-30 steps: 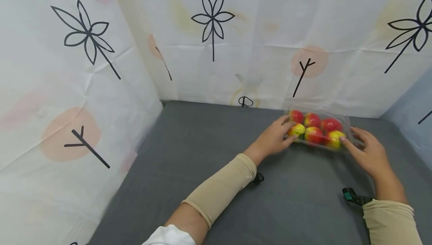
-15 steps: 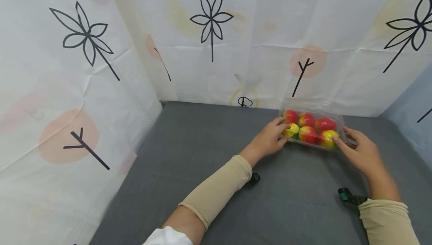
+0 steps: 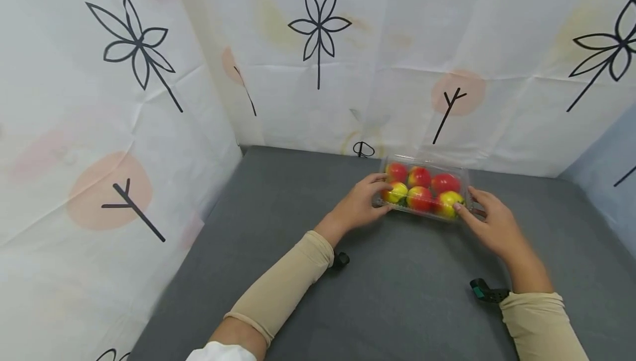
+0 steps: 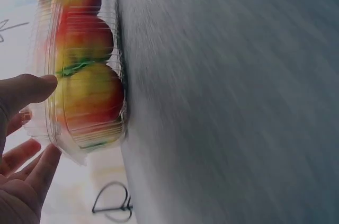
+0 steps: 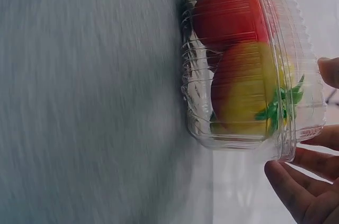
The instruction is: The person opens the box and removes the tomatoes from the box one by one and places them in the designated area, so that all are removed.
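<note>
A clear plastic clamshell box [image 5: 238,143] is lying toward the far side of the dark grey, matte tabletop [image 3: 397,295], near the white fabric backdrop [image 3: 387,96]; whether its base is touching the surface, I cannot tell. Its thin, glossy walls are showing fine parallel ribs, and a smooth flange is running round the rim. Inside, six rounded red-and-yellow fruits [image 3: 420,198] are sitting in two rows of three, with glossy green leaves [image 5: 286,102] showing among them. The left hand [image 3: 358,205] is pinching the box's left end between thumb and fingers; the right hand [image 3: 497,226] is pinching the opposite end the same way. Beige, lightly wrinkled sleeves [image 3: 283,283] are covering parts of the forearms. Black line-drawn flowers [image 3: 319,24] and soft peach-coloured discs [image 3: 459,93] are decorating the creased backdrop.
</note>
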Motion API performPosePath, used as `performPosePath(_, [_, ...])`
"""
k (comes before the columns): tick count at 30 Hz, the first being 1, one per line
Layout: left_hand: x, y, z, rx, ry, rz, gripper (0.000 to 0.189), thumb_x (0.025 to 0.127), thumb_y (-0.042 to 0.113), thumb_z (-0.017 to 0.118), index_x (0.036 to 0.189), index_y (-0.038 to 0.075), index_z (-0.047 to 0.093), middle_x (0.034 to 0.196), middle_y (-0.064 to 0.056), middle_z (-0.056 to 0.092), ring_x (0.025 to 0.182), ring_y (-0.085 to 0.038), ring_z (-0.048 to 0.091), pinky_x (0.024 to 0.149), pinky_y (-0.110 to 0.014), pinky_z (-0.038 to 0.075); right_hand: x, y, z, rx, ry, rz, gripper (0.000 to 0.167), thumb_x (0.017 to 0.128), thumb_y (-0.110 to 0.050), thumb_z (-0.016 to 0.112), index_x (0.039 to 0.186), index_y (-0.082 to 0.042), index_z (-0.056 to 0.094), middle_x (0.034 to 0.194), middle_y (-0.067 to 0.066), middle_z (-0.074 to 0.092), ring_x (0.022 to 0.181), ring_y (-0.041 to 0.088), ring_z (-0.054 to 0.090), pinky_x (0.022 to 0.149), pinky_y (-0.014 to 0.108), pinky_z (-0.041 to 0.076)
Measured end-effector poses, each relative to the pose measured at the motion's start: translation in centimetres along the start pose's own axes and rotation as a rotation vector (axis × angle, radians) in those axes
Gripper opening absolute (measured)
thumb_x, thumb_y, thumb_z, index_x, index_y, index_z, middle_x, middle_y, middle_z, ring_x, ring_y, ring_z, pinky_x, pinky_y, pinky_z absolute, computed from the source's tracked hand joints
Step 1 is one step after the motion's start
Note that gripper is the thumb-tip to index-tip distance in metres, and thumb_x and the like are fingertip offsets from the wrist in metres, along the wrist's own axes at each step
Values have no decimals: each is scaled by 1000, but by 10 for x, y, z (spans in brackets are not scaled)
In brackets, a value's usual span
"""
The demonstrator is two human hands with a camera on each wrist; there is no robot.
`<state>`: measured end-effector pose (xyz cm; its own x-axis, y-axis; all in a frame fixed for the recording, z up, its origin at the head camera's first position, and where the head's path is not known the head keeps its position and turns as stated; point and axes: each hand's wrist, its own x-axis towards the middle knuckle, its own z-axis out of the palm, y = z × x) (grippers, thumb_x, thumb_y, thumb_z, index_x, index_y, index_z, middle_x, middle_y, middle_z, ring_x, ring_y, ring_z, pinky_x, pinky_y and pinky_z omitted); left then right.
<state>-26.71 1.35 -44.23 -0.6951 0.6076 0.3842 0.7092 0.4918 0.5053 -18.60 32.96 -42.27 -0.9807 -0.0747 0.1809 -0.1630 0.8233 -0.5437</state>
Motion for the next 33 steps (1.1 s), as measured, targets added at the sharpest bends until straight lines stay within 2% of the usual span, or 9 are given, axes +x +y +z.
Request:
performPosePath(6, [-26, -13, -23, -22, 22, -17, 41, 96, 20, 82, 133, 6, 70, 157, -17, 53, 146, -28, 54, 116, -39, 51, 6, -19, 15, -6, -24, -78, 74, 108, -35, 63, 160, 10, 36, 154, 40, 43, 127, 61, 57, 101, 71, 50])
performPosePath(16, [-64, -20, -50, -56, 57, -39, 38, 94, 16, 84, 128, 4, 74, 154, -19, 56, 144, -31, 55, 112, -44, 55, 8, -47, 30, -9, -79, -129, 76, 107, -37, 65, 163, 5, 34, 158, 35, 42, 125, 57, 63, 103, 71, 51])
performPosePath(25, [-78, -23, -52, -64, 85, -34, 39, 93, 15, 84, 129, 2, 73, 154, -22, 55, 146, -36, 52, 113, -49, 53, 5, -51, 38, 21, -87, -146, 76, 107, -35, 66, 164, 3, 34, 159, 33, 41, 128, 56, 62, 103, 69, 52])
performPosePath(31, [-81, -27, -50, -145, 115, -75, 55, 94, 19, 84, 142, 0, 64, 156, -21, 53, 139, -33, 59, 110, -46, 56, 6, -40, 38, 183, -39, -146, 65, 108, -25, 65, 161, 3, 40, 158, 31, 46, 139, 54, 52, 105, 65, 51])
performPosePath(32, [-80, -29, -50, -159, 120, -85, 58, 93, 19, 84, 144, 0, 62, 156, -20, 52, 139, -32, 59, 111, -46, 56, 6, -37, 37, 212, -34, -140, 63, 109, -24, 63, 161, 2, 41, 158, 31, 46, 140, 53, 51, 106, 63, 51])
performPosePath(33, [-80, -31, -50, -171, 123, -97, 61, 93, 20, 85, 145, 0, 61, 157, -20, 52, 141, -32, 57, 112, -46, 54, 6, -34, 36, 235, -32, -132, 61, 109, -23, 62, 161, 2, 41, 159, 30, 47, 139, 51, 53, 105, 55, 55])
